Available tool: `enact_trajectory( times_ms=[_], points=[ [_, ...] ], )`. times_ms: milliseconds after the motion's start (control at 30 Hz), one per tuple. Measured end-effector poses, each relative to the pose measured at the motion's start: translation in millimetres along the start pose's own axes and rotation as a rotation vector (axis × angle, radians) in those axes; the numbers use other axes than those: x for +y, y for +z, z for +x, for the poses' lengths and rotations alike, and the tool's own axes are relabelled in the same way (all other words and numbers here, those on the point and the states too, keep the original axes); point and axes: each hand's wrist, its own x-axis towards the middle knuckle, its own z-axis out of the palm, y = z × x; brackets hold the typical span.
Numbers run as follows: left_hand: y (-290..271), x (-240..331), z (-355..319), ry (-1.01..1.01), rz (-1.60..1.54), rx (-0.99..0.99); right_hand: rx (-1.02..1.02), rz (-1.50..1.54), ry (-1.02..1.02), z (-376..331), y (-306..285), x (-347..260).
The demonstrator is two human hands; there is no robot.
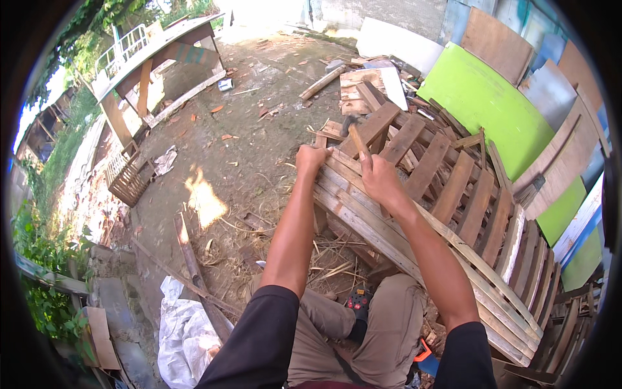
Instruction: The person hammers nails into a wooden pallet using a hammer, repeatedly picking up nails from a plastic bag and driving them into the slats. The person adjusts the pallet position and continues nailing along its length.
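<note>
You are grasping a wooden-handled hammer (pixel 357 139) in your right hand (pixel 377 176), fingers wrapped around the handle, its dark head pointing toward the top of the frame. Your left hand (pixel 313 159) is curling at the upper end of the pale wooden strips (pixel 369 217); whether it is pinching something small, you cannot tell. These strips are running from the centre of the frame toward the lower right, and your right forearm is crossing over them, hiding part of their length. Dark brown slats (pixel 460 178) are lying crosswise just beside them, filling the right side. Your bent leg (pixel 395 318) is sitting close below the strips, near a dark shoe (pixel 358 301) at bottom centre. Loose straw-like shavings (pixel 334 259) are littering the ground left of it. A white sack (pixel 184 340) is slumping at lower left, with a long timber (pixel 191 266) lying beside it. A slatted crate (pixel 127 176) is tilting at centre left, and a table (pixel 162 50) is standing at upper left. A lime-green panel (pixel 492 104) is leaning at upper right, beyond the slats.
</note>
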Motion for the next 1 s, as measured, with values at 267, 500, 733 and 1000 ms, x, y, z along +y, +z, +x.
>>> enact_trajectory(
  times_ms=[267, 500, 733, 1000],
  points=[
    [2, 11, -7, -0.010, 0.044, 0.009, 0.026, 0.036, 0.006, -2, 4, 5],
    [4, 9, -6, 0.009, 0.057, -0.002, 0.099, 0.053, -0.001, -3, 4, -1],
    [-1, 8, -10, 0.003, 0.087, 0.024, 0.062, 0.044, 0.058, -4, 5, -8],
    [-2, 23, -30, 0.043, 0.167, 0.065, 0.117, 0.033, -0.012, -15, 17, 15]
  ],
)
